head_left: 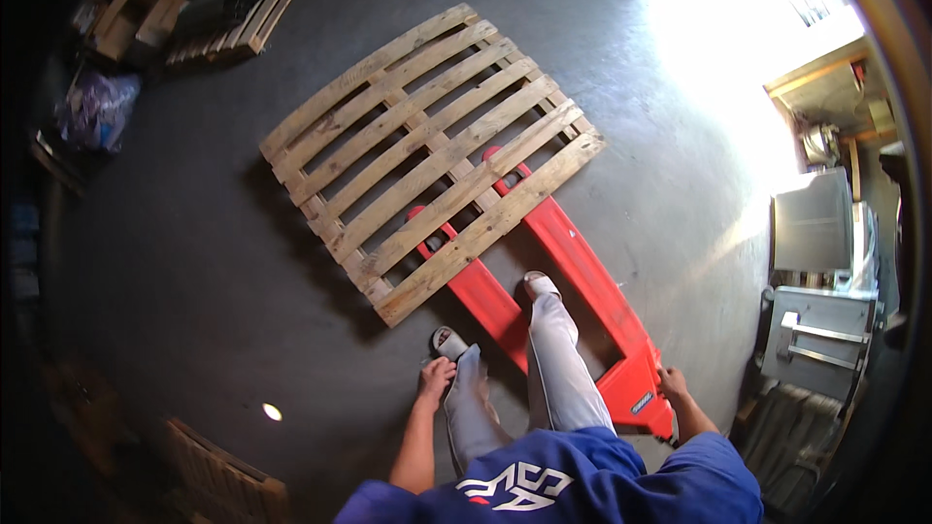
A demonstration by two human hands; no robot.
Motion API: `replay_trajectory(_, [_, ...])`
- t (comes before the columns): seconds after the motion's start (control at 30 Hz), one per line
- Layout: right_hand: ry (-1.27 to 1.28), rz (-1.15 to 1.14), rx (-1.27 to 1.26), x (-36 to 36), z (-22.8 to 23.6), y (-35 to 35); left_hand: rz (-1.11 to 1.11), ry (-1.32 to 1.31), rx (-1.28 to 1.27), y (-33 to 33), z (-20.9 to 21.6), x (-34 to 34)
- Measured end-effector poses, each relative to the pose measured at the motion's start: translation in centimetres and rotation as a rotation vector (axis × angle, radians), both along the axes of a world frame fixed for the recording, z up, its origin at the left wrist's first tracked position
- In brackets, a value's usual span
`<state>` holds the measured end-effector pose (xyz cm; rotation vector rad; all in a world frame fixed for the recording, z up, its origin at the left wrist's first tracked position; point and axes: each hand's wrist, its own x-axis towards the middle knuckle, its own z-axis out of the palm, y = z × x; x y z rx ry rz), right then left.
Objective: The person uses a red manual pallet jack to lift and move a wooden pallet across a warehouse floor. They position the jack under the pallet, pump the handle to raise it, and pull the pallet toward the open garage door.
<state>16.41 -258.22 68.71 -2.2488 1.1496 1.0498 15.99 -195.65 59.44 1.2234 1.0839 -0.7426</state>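
A red pallet jack (587,262) stands on the floor, its two fork tips reaching in under the near edge of a wooden pallet (427,150). The fork ends show through the gaps between the slats. At the jack's rear frame is my right hand (672,384), with its fingers curled on the red edge and partly hidden. My left hand (437,377) hangs low beside my left trouser leg, fingers curled in, with nothing visible in them. One of my feet is between the forks, the other to the left of them.
More pallets (267,0) lie at the far left beside cardboard boxes (121,24) and a plastic-wrapped bundle (99,112). Another pallet edge (223,475) shows at the lower left. Metal equipment (820,340) lines the right side. Bright light glares at the upper right.
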Motion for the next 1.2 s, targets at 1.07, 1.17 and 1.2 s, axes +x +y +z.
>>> replay_trajectory(1.07, [-1.346,0.377,-0.742,-56.2,54.9,-33.9,0.125,-0.022,0.173,-19.9,10.5,-49.5])
replay_trajectory(1.17, [-1.511,-0.051,0.271,-50.0,49.0,-30.8,-0.014,-0.178,0.164,-24.1,11.1,-49.0])
replay_trajectory(1.2, [-1.643,-0.141,0.339,-48.4,47.9,-29.8,-0.053,-0.231,0.182,-24.6,12.1,-49.4])
